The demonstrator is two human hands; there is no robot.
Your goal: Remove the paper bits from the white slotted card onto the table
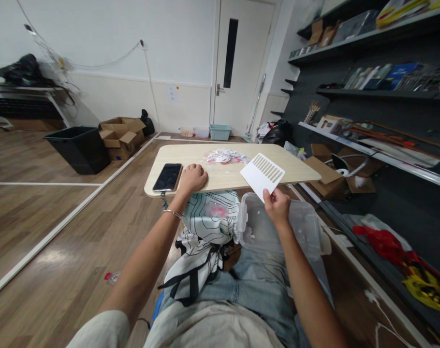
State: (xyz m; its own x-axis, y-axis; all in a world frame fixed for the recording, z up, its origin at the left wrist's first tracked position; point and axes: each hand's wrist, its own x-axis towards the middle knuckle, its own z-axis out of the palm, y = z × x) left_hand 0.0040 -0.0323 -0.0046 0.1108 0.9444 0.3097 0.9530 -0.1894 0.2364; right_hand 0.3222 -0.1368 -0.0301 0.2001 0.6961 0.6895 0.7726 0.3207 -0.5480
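My right hand point(277, 207) pinches the lower corner of a flat white card with a row of slots point(259, 178), tilted above the table's near right edge. On the pale wooden tabletop point(183, 153), my left hand point(194, 178) rests with its fingers curled in; whatever may be under them is hidden. Just left of it lies a smartphone point(168, 177) with a dark screen. A heap of small white pieces point(225, 156), with some pink among them, is spread in the middle of the table, beyond both hands.
Below the table's edge, a clear plastic bin point(300, 227) holds a few white scraps. Patterned cloth point(209, 227) with a small pink-filled bag point(217, 209) lies over my lap. Dark shelving point(379, 92) lines the right. A black bin point(84, 150) and cardboard boxes point(122, 135) stand left.
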